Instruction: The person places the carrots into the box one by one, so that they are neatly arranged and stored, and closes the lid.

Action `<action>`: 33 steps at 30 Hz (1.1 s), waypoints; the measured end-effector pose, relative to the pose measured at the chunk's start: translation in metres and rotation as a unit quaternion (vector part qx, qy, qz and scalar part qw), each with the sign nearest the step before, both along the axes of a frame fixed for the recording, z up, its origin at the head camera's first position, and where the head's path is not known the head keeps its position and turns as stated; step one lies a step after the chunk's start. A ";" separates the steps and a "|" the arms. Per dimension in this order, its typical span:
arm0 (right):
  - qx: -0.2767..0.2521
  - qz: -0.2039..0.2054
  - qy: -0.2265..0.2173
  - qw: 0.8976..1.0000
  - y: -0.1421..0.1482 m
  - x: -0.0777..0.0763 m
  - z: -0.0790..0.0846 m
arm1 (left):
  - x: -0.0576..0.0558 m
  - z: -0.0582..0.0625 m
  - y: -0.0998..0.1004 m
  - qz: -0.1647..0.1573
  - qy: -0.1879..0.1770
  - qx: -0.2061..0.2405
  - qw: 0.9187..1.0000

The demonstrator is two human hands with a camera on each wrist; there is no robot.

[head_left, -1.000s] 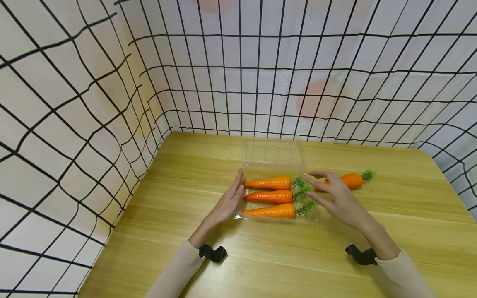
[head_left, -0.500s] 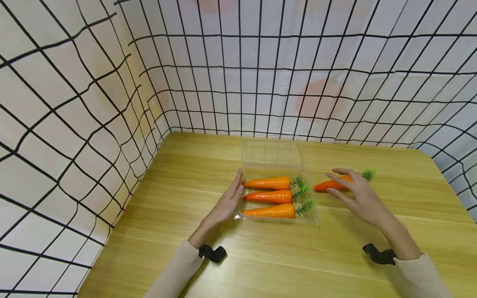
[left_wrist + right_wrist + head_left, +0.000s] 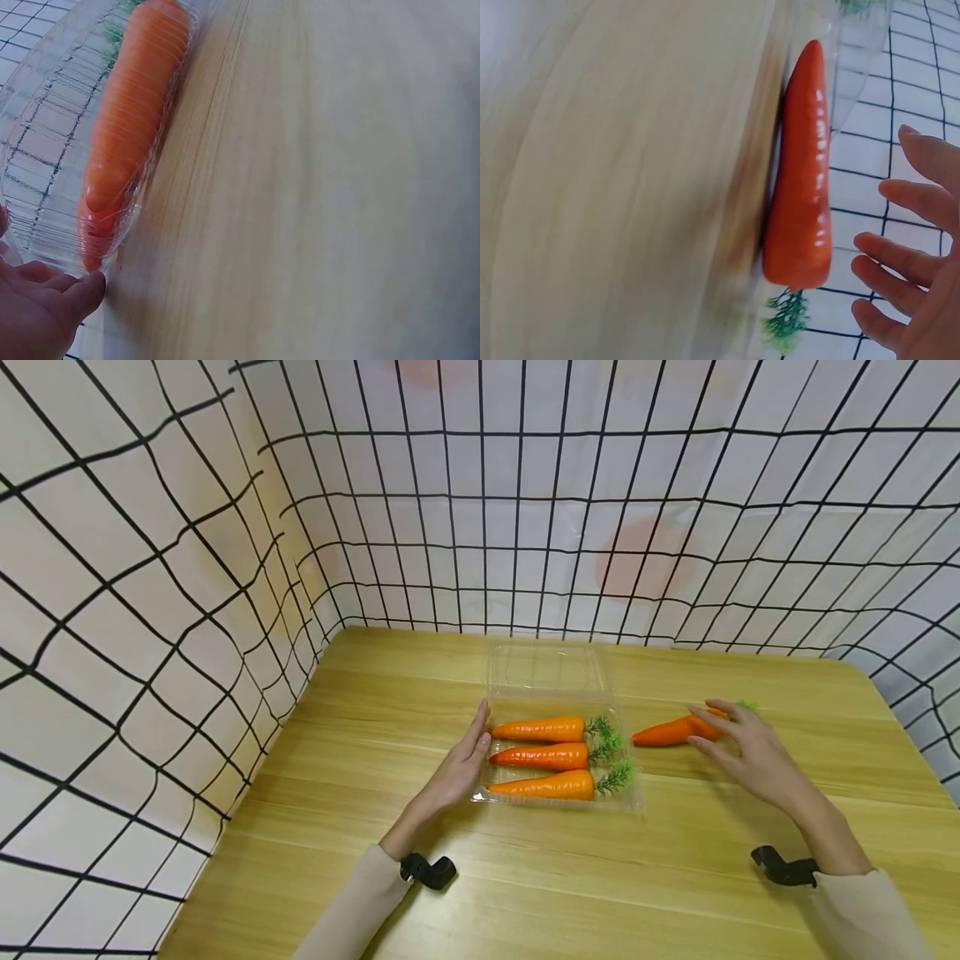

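A clear plastic clamshell box (image 3: 628, 797) lies on the table with its lid (image 3: 547, 668) folded back. Inside are three carrots side by side, tips leftward: a far one (image 3: 540, 728), a middle one (image 3: 542, 756) and a near one (image 3: 551, 786). My left hand (image 3: 453, 768) rests against the box's left end with its fingers extended. Right of the box a loose red-orange carrot (image 3: 669, 732) lies on the wood. Over its leafy end hovers my right hand (image 3: 761, 764), fingers spread; the right wrist view shows a gap between those fingers (image 3: 900, 259) and the carrot.
The wooden table (image 3: 360, 727) reaches back to a white wall with a black grid (image 3: 480, 510). The same grid covering runs along the left and right sides. Each wrist carries a black camera mount (image 3: 429, 870).
My right hand has moved rightward from beside the box's leafy end, along the loose carrot to its leafy end. The left hand, the box and the carrots have stayed in place.
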State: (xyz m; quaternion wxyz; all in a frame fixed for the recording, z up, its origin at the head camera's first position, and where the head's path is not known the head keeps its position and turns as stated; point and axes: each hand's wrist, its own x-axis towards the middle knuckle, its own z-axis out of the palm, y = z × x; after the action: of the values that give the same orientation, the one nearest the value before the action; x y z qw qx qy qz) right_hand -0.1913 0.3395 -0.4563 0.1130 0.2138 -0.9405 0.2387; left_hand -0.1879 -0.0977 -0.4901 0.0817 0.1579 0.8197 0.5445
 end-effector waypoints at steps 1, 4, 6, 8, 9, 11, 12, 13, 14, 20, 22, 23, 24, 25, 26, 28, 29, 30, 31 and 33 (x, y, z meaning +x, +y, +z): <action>-0.005 0.002 0.000 1.000 0.002 0.000 -0.001 | 0.000 0.000 0.000 0.000 0.000 0.000 1.000; -0.019 0.011 0.004 1.000 0.007 -0.003 -0.006 | 0.000 0.000 0.000 0.000 0.000 0.001 1.000; -0.021 0.016 0.006 1.000 0.010 -0.004 -0.009 | 0.000 0.000 0.000 -0.001 0.000 0.002 1.000; -0.021 0.022 0.005 1.000 0.012 -0.006 -0.011 | -0.001 0.000 0.000 -0.001 0.000 0.002 1.000; -0.017 0.022 -0.004 1.000 0.012 -0.007 -0.011 | -0.001 0.000 0.000 -0.001 0.000 0.002 1.000; -0.009 0.023 -0.016 1.000 0.012 -0.009 -0.011 | -0.001 0.000 0.000 -0.002 0.000 0.002 1.000; -0.005 0.025 -0.023 0.999 0.012 -0.010 -0.012 | -0.001 0.000 0.000 -0.003 0.001 0.002 1.000; 0.000 0.026 -0.031 0.999 0.012 -0.011 -0.012 | -0.001 0.000 -0.001 -0.003 0.001 0.002 1.000; 0.005 0.026 -0.039 0.999 0.011 -0.012 -0.012 | -0.001 0.000 -0.001 -0.004 0.001 0.003 1.000; 0.013 0.039 -0.029 0.999 0.009 -0.016 -0.016 | -0.001 0.000 0.000 -0.005 0.002 0.008 1.000; 0.020 0.041 -0.018 0.999 0.010 -0.017 -0.017 | -0.001 0.000 0.000 -0.007 0.001 0.008 1.000; 0.022 0.042 -0.013 0.999 0.010 -0.017 -0.018 | -0.001 0.001 0.000 -0.007 0.001 0.009 1.000; 0.026 0.044 -0.008 0.999 0.011 -0.017 -0.019 | -0.001 0.001 0.000 -0.008 0.001 0.010 1.000; 0.031 0.046 0.000 0.998 0.011 -0.017 -0.019 | -0.001 0.001 0.000 -0.008 0.000 0.009 1.000; 0.032 0.047 0.006 0.998 0.012 -0.017 -0.019 | -0.001 0.001 0.000 -0.009 -0.001 0.009 1.000; 0.034 0.049 0.020 0.998 0.013 -0.018 -0.021 | -0.001 0.001 0.000 -0.009 -0.001 0.009 1.000; 0.034 0.050 0.024 0.998 0.014 -0.018 -0.022 | -0.001 0.000 0.000 -0.009 -0.001 0.009 1.000; 0.034 0.049 0.029 0.998 0.015 -0.018 -0.022 | -0.001 0.000 0.000 -0.009 -0.001 0.009 1.000; 0.032 0.047 0.031 0.998 0.016 -0.018 -0.022 | -0.001 0.000 -0.001 -0.008 -0.002 0.008 1.000; 0.029 0.042 0.029 0.998 0.017 -0.017 -0.023 | -0.001 -0.001 -0.001 -0.007 -0.001 0.009 1.000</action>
State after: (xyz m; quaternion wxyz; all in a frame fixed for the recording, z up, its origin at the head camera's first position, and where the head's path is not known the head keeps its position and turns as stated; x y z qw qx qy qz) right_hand -0.2084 0.3566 -0.4794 0.1237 0.2629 -0.9336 0.2098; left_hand -0.1892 -0.0984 -0.4906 0.0852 0.1640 0.8138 0.5510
